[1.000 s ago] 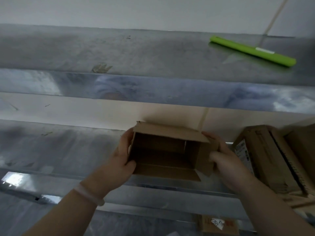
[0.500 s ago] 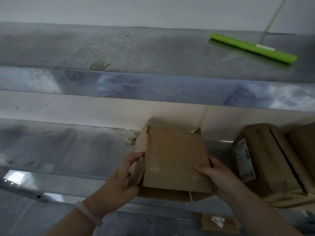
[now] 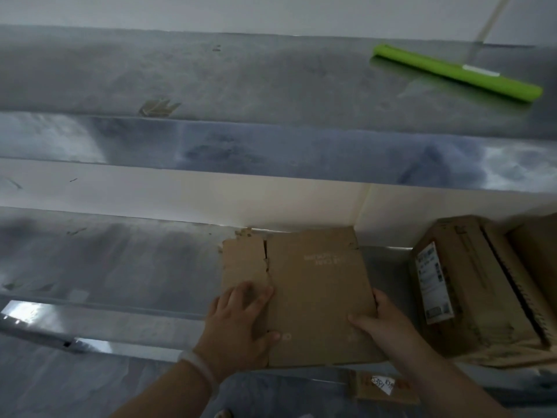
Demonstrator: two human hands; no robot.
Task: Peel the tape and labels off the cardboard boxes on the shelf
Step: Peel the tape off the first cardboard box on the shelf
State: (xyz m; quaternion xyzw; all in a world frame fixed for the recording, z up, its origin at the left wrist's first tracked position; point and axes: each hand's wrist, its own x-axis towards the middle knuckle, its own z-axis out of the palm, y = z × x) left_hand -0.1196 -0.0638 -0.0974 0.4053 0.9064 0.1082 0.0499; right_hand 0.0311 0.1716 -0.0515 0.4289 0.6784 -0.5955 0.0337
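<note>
A brown cardboard box [image 3: 316, 285] lies flattened on the metal shelf [image 3: 120, 267], its plain side up with faint white print and a torn seam near its left flap. My left hand [image 3: 241, 324] presses flat on the left flap, fingers spread. My right hand [image 3: 379, 321] grips the box's right edge, thumb on top and fingers curled under. To the right stands another cardboard box [image 3: 470, 285] with a white printed label [image 3: 434, 282] on its left face.
A green roll [image 3: 455, 72] lies on the upper shelf at the right. A scrap of cardboard [image 3: 158, 107] lies on that shelf further left. Below the shelf edge a small box with a white label [image 3: 382, 384] shows. More boxes crowd the far right.
The box was an open carton held in both hands; it has been turned over and pressed flat onto the shelf. My left hand moved from its side onto its top.
</note>
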